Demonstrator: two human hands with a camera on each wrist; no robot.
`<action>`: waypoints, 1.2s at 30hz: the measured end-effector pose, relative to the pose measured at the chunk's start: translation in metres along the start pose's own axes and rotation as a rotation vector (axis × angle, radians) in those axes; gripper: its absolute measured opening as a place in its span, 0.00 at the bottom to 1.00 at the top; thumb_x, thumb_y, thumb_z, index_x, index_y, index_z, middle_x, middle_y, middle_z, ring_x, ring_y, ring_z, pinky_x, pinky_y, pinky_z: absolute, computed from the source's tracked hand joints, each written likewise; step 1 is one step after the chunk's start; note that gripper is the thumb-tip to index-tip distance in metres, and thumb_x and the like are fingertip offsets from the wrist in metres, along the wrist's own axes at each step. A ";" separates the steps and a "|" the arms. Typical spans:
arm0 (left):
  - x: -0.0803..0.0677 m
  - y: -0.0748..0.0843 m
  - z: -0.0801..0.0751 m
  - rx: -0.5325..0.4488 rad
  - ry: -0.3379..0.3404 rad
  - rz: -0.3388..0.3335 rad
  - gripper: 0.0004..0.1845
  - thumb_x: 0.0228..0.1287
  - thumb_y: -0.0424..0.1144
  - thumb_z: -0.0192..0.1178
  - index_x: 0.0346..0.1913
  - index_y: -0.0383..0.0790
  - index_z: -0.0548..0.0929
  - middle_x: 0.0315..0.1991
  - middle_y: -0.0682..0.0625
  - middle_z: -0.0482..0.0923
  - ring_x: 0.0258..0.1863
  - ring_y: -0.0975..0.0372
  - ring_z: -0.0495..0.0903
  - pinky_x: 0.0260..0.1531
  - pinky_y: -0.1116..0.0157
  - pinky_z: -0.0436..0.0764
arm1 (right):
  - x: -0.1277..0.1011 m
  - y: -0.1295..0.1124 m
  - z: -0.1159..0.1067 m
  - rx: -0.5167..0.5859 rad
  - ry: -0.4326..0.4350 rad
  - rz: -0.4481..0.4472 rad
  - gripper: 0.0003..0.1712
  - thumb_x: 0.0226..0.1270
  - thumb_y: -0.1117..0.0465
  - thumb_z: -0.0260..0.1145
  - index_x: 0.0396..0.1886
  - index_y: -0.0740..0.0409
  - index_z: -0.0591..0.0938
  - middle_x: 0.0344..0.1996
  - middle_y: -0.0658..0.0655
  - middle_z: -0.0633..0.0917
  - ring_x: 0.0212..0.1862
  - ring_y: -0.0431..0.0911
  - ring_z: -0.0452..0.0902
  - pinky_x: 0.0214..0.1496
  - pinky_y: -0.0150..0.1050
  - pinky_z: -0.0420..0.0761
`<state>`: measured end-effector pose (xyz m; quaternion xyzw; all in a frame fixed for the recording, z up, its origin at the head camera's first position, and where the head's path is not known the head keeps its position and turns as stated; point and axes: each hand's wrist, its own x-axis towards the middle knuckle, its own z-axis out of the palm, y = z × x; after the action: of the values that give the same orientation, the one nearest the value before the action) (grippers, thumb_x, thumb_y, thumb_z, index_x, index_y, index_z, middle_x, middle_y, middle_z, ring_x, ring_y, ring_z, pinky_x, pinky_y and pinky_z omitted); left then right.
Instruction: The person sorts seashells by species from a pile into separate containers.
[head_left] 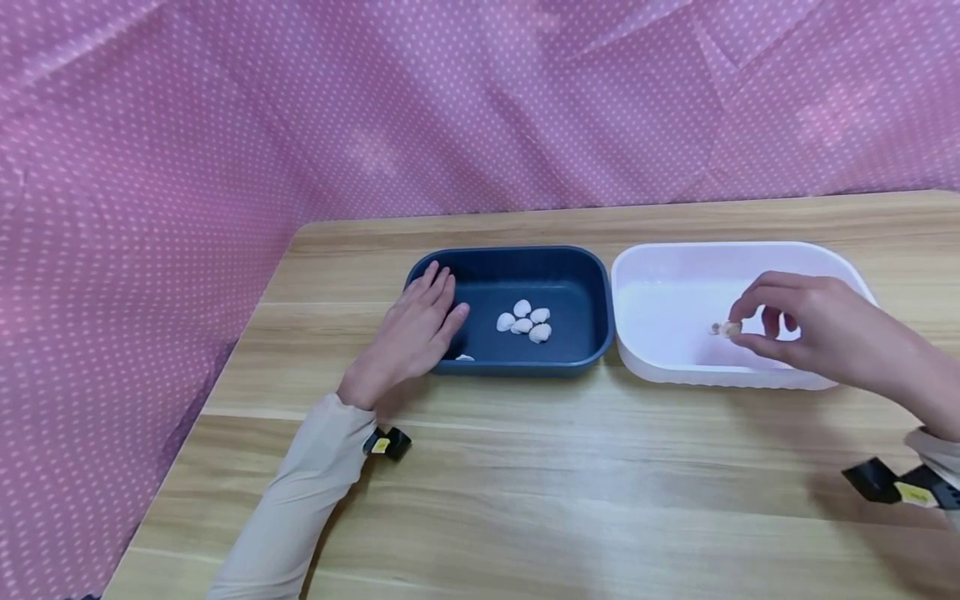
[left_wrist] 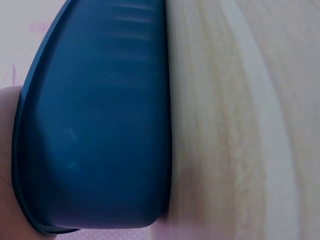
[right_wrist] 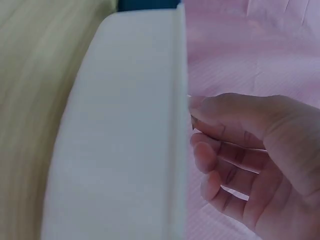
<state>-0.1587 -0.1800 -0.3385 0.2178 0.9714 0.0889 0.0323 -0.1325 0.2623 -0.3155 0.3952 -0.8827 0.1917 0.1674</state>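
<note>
My left hand [head_left: 412, 325] lies with fairly straight fingers over the left end of the dark blue tray [head_left: 517, 367]. Inside that tray, several white ribbed seashells [head_left: 522, 327] sit in a cluster, and another shell [head_left: 465, 357] peeks out by the near wall. Over the white tray [head_left: 660, 371], my right hand [head_left: 813, 329] pinches a small beige shell [head_left: 731, 330] between thumb and index finger. A second small shell [head_left: 715, 328] shows just left of the pinched one. In the right wrist view the tray's wall hides most of what the fingertips hold.
Both trays stand side by side on a wood-grain table [head_left: 480, 483], their ends nearly touching. A pink dotted cloth [head_left: 480, 108] hangs behind the table and along its left side. Black wrist devices [head_left: 387, 443] are strapped at both sleeves.
</note>
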 end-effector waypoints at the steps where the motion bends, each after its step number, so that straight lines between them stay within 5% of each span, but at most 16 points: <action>1: 0.000 0.000 0.000 -0.001 0.000 0.000 0.35 0.78 0.54 0.28 0.74 0.28 0.51 0.76 0.39 0.44 0.76 0.54 0.34 0.73 0.57 0.38 | 0.000 0.004 0.001 -0.009 -0.005 0.017 0.11 0.51 0.54 0.78 0.30 0.51 0.84 0.26 0.42 0.79 0.26 0.31 0.69 0.25 0.22 0.68; 5: 0.000 0.000 0.000 -0.002 -0.005 0.000 0.36 0.78 0.55 0.27 0.74 0.29 0.50 0.76 0.39 0.44 0.76 0.54 0.34 0.73 0.57 0.38 | -0.003 0.018 0.005 -0.058 -0.033 0.102 0.23 0.29 0.74 0.81 0.29 0.52 0.83 0.24 0.43 0.79 0.24 0.31 0.68 0.24 0.22 0.67; 14: 0.000 0.001 0.000 0.000 -0.018 -0.019 0.37 0.77 0.57 0.28 0.75 0.30 0.50 0.77 0.41 0.42 0.76 0.56 0.32 0.73 0.58 0.37 | 0.001 0.032 0.017 -0.006 -0.121 0.306 0.14 0.44 0.68 0.79 0.31 0.54 0.84 0.22 0.44 0.80 0.24 0.32 0.70 0.25 0.27 0.70; 36: 0.002 -0.001 0.001 0.014 -0.003 -0.015 0.35 0.78 0.54 0.28 0.74 0.30 0.50 0.76 0.40 0.43 0.76 0.55 0.33 0.73 0.57 0.38 | 0.010 0.052 0.036 0.029 -0.254 0.429 0.04 0.56 0.62 0.73 0.29 0.55 0.84 0.24 0.45 0.82 0.26 0.38 0.71 0.27 0.32 0.70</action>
<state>-0.1603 -0.1796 -0.3399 0.2107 0.9736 0.0813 0.0329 -0.1832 0.2709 -0.3534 0.2222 -0.9574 0.1841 0.0049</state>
